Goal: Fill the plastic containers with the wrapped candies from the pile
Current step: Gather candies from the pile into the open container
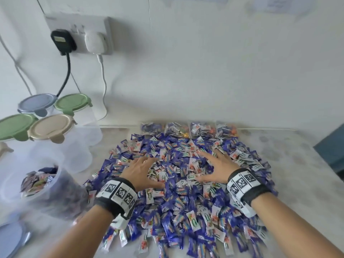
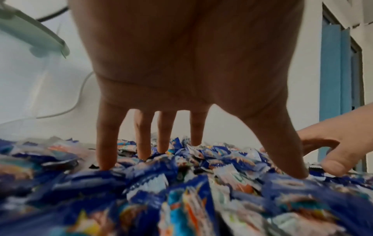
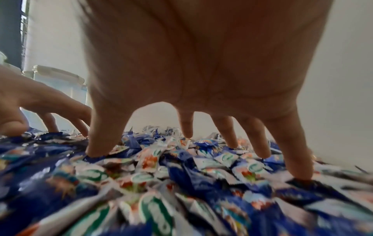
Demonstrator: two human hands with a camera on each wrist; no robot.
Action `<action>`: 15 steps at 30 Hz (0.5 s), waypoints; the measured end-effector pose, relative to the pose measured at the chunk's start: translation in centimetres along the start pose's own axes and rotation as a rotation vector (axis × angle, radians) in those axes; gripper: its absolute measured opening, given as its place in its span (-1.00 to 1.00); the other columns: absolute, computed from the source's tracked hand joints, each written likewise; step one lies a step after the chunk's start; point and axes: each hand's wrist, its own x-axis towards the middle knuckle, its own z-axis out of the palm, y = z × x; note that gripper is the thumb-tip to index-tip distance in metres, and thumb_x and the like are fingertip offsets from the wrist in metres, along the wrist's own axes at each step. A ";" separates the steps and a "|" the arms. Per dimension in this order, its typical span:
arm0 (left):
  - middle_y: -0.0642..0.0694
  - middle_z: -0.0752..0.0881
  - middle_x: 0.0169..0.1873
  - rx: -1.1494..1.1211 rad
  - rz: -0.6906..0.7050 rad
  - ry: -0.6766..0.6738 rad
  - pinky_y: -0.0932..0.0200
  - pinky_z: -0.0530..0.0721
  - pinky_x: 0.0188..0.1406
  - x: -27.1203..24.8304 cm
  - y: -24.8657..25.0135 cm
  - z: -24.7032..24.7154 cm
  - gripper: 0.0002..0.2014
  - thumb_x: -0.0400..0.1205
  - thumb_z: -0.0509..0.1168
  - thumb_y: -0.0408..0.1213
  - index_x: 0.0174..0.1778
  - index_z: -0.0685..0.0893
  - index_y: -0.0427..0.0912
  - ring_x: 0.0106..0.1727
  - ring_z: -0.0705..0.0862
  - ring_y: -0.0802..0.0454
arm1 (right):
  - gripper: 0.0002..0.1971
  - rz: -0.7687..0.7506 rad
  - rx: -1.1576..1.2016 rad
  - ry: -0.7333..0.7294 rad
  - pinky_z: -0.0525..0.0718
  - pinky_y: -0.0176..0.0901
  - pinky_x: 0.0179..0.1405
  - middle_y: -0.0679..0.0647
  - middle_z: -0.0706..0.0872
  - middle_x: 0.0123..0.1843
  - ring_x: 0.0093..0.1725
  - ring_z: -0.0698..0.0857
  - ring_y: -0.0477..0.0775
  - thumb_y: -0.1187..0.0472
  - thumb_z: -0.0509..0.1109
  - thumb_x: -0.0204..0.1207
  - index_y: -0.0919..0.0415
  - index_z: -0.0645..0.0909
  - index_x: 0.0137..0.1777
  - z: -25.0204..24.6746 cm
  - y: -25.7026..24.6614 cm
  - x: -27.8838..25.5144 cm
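A broad pile of wrapped candies (image 1: 178,192) in blue and white wrappers covers the middle of the table. My left hand (image 1: 149,171) and right hand (image 1: 208,166) lie side by side on its far half, fingers spread. The left wrist view shows the left hand (image 2: 201,159) with straight fingertips touching the wrappers. The right hand (image 3: 191,153) stands the same way in the right wrist view. Neither hand holds anything. An uncovered clear plastic container (image 1: 59,200), partly filled with candies, stands at the lower left beside my left wrist.
Several clear containers stand at the back left with blue (image 1: 37,104), green (image 1: 72,102) and beige (image 1: 50,127) lids. A loose blue lid (image 1: 9,237) lies at the bottom left. Lollipop bags (image 1: 189,129) line the pile's far edge. Plugs and cables (image 1: 101,71) hang on the wall.
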 end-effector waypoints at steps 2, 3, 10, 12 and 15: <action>-0.10 0.13 0.70 0.032 -0.013 -0.032 -0.29 0.36 0.56 0.6 0.4 0.5 0.10 0.29 0.39 0.50 0.69 0.03 0.27 0.67 0.19 -0.21 | 0.10 0.027 0.015 -0.027 0.20 0.51 0.56 0.11 -0.23 0.75 0.69 -0.10 0.47 -0.60 0.38 0.16 -0.56 -0.25 0.58 0.5 0.3 -0.3; -0.11 0.09 0.71 0.044 -0.022 -0.042 -0.30 0.35 0.56 0.8 0.6 0.6 0.10 0.30 0.40 0.48 0.69 0.00 0.27 0.68 0.16 -0.24 | 0.09 0.034 0.012 -0.040 0.19 0.51 0.55 0.13 -0.23 0.75 0.69 -0.10 0.48 -0.58 0.39 0.19 -0.56 -0.28 0.57 0.8 0.4 -0.4; -0.17 0.00 0.72 0.016 -0.026 -0.031 -0.26 0.28 0.61 1.7 0.9 0.8 -0.02 0.46 0.47 0.24 0.70 0.04 0.24 0.68 0.15 -0.32 | -0.06 0.022 -0.031 0.000 0.34 0.37 0.50 0.15 -0.03 0.75 0.65 0.14 0.40 -0.40 0.40 0.39 -0.34 -0.05 0.67 2.1 0.5 -0.3; -0.17 0.01 0.71 0.009 -0.022 -0.018 -0.24 0.27 0.61 1.8 1.0 0.9 -0.06 0.48 0.46 0.21 0.70 0.07 0.24 0.68 0.15 -0.30 | -0.14 0.010 -0.020 0.022 0.41 0.29 0.48 0.17 0.16 0.69 0.59 0.26 0.39 -0.33 0.43 0.43 -0.25 0.10 0.66 2.2 0.4 0.0; -0.15 0.09 0.70 -0.003 -0.009 0.002 -0.20 0.31 0.60 1.7 1.2 0.9 -0.14 0.51 0.46 0.18 0.68 0.19 0.17 0.66 0.22 -0.24 | -0.25 -0.006 -0.016 0.065 0.56 0.13 0.35 0.15 0.39 0.53 0.42 0.50 0.29 -0.21 0.45 0.47 -0.17 0.24 0.62 2.3 0.2 0.4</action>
